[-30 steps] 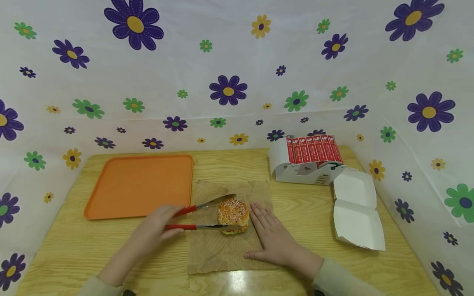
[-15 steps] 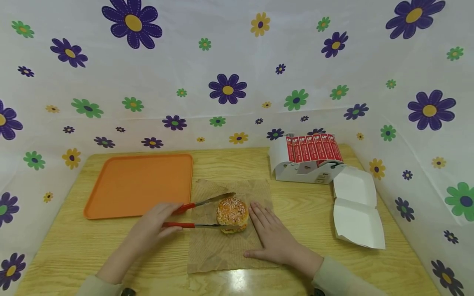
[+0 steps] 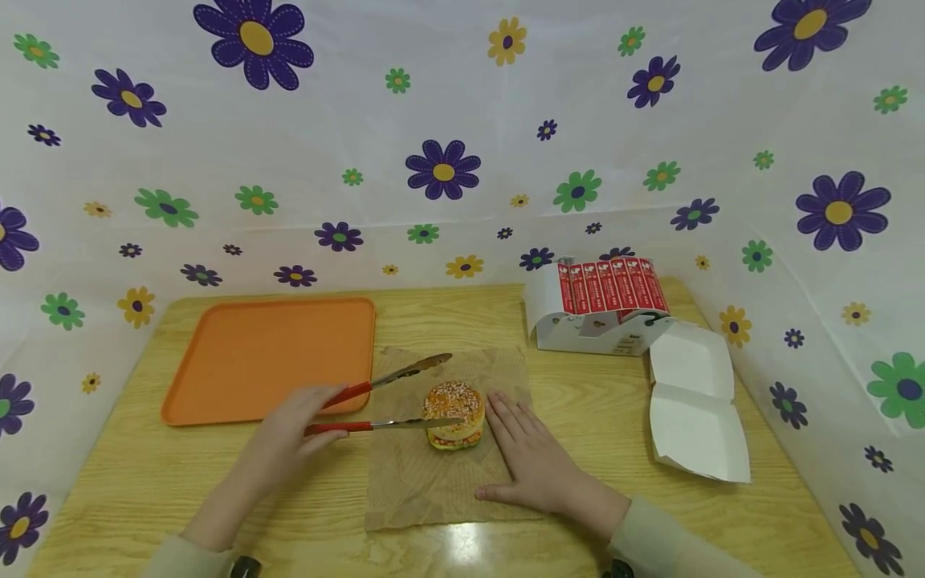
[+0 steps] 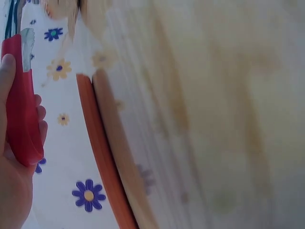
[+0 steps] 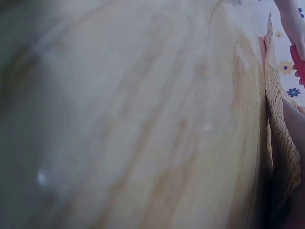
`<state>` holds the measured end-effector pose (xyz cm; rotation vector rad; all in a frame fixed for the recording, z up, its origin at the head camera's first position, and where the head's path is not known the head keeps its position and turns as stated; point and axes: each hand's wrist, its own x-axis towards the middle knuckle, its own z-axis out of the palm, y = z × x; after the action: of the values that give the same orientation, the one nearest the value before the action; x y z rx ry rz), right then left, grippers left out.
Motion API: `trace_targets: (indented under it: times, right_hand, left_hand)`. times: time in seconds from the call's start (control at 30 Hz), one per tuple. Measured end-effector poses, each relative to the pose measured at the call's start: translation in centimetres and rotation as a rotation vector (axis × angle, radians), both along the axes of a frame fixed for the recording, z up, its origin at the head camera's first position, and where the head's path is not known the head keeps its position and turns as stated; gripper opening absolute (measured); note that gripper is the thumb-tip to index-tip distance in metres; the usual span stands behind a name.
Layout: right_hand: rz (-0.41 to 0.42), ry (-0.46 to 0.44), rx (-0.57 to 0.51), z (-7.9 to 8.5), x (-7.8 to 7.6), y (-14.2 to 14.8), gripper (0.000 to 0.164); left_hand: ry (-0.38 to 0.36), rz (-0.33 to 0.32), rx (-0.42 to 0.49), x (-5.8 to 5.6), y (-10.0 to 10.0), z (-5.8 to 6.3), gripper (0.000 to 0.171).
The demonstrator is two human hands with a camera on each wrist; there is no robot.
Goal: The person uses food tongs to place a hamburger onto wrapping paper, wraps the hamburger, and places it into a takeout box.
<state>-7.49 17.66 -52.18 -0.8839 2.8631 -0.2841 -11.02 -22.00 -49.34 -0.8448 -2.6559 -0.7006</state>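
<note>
Brown paper [image 3: 426, 491] underlies the outstretched right hand [image 3: 531, 461]; left hand [image 3: 282, 437] grips tongs [image 3: 354, 426], now shifted back.

Head cam sits high, facing forward and down across the table [image 3: 592, 417] to the flowered curtain [image 3: 361, 96]; wrist cams ride low, rolled sideways, tight on the wood, left sharing red-handled tongs [image 4: 23, 105] with head, right sharing printed paper [image 5: 280, 143].

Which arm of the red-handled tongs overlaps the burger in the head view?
The near arm, lower in the picture: its metal end overlaps the bun. The far arm slants past the burger, its tip seen over brown paper.
</note>
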Motion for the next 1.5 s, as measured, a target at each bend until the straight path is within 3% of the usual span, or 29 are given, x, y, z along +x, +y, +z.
trace_targets:
  times: [0.37,0.63,0.8,1.1,1.5]
  right_hand:
    - [0.003,-0.002,0.002,0.0,0.0,0.0,0.122]
    - [0.004,-0.012,0.003,0.0,0.0,0.0,0.122]
    - [0.006,-0.012,0.001,0.1,0.0,0.0,0.121]
    - [0.004,-0.014,0.001,0.1,0.1,-0.1,0.121]
    - [0.008,0.011,0.002,0.4,0.1,-0.1,0.121]
  left_hand:
    - [0.037,0.153,0.044,-1.8,-4.3,-0.1,0.07]
    - [-0.107,0.267,0.064,-3.3,-7.9,-0.2,0.06]
    - [-0.138,0.312,0.047,-4.2,-9.7,-0.5,0.058]
    - [-0.265,0.354,0.003,-5.0,-11.3,-0.6,0.061]
    - [-0.301,0.341,-0.051,-5.6,-12.1,-1.4,0.058]
